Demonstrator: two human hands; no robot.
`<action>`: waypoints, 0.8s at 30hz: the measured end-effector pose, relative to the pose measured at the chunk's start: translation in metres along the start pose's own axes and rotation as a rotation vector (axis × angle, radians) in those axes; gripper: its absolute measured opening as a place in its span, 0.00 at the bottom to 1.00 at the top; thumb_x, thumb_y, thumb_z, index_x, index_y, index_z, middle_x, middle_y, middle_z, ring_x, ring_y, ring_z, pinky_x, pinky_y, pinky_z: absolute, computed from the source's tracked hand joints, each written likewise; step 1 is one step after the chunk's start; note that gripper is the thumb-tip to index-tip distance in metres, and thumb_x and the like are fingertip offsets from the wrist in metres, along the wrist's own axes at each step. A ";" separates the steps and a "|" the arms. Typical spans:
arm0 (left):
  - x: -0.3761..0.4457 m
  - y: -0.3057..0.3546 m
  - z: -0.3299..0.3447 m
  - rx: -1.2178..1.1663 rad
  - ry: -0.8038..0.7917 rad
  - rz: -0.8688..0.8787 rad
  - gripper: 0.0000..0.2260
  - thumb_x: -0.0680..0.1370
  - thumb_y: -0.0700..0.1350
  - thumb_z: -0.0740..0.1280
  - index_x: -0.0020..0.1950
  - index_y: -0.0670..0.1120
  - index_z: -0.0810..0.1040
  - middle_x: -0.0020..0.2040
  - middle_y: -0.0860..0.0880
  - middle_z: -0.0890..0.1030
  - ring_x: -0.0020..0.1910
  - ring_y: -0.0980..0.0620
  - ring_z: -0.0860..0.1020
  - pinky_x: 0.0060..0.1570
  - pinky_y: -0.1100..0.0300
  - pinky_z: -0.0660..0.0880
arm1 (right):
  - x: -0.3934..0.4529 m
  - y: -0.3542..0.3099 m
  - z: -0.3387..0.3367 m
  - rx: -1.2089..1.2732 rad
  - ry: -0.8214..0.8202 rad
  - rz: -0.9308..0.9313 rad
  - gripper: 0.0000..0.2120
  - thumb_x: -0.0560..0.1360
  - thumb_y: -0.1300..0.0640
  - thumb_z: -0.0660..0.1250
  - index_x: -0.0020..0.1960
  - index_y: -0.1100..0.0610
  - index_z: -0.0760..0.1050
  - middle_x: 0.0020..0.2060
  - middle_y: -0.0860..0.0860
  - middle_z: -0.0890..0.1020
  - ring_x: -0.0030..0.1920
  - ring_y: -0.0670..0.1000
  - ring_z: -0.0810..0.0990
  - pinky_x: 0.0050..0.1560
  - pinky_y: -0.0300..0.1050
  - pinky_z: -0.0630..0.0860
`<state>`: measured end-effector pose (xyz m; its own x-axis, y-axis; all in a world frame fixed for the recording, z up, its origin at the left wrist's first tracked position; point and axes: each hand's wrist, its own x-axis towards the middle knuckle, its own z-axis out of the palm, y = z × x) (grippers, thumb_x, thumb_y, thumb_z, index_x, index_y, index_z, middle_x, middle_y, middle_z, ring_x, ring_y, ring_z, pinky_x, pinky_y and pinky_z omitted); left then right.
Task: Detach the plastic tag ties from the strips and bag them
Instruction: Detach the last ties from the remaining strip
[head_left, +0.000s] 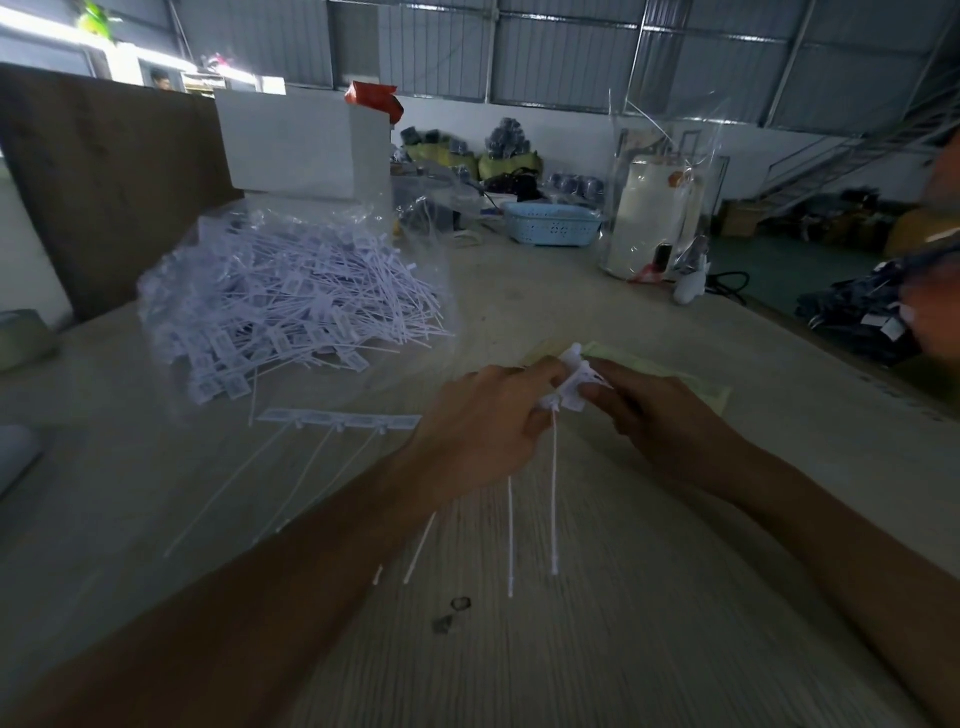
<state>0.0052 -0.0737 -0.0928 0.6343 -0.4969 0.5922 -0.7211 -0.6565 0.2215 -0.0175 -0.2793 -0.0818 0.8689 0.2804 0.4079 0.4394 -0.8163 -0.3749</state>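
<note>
- Tag ties (571, 382) on a short piece of strip sit pinched between both hands, above the middle of the wooden table (649, 623).
- Left hand (483, 415) has its fingers curled round the left end of the piece; several thin white tails hang from it toward the near edge, so the long axis of the ties runs far to near.
- Right hand (644, 410) pinches the tag heads at the right end with thumb and fingertips, touching the left hand's grip across the strip.
- Both hands are equally close to the piece. The coming move, as I judge it, is a twist or pull apart left to right, across the tails, to snap one tie free.
- Another strip (340, 418), ties attached, lies flat just left of the left hand, its tails slanting toward the near left.
- Farther left and away, the clear bag (171, 280) holds a big heap of loose ties (291, 306). The left hand is nearer to it, so freed ties would travel far and left.
</note>
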 end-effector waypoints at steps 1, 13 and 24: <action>0.000 0.000 0.000 0.000 0.005 -0.004 0.19 0.79 0.50 0.65 0.70 0.55 0.69 0.49 0.50 0.83 0.47 0.47 0.81 0.40 0.60 0.67 | 0.000 -0.001 0.002 -0.019 0.002 0.007 0.17 0.82 0.50 0.59 0.71 0.47 0.71 0.43 0.36 0.77 0.37 0.38 0.73 0.43 0.41 0.67; 0.006 0.001 -0.004 -0.211 0.069 -0.040 0.09 0.72 0.46 0.75 0.49 0.45 0.81 0.42 0.48 0.84 0.40 0.50 0.82 0.42 0.49 0.78 | 0.006 -0.008 -0.001 0.182 0.045 0.162 0.17 0.83 0.52 0.58 0.43 0.56 0.81 0.26 0.47 0.74 0.24 0.41 0.72 0.33 0.39 0.67; 0.007 0.024 -0.012 -0.134 0.084 -0.078 0.12 0.77 0.47 0.70 0.55 0.48 0.70 0.49 0.47 0.82 0.45 0.47 0.80 0.42 0.51 0.76 | 0.003 -0.026 -0.003 0.661 0.014 0.406 0.17 0.80 0.50 0.65 0.41 0.63 0.78 0.28 0.54 0.64 0.25 0.47 0.60 0.27 0.41 0.57</action>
<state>-0.0112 -0.0864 -0.0745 0.6681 -0.3947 0.6308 -0.7051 -0.6068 0.3670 -0.0269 -0.2586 -0.0683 0.9899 0.0138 0.1413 0.1358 -0.3818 -0.9142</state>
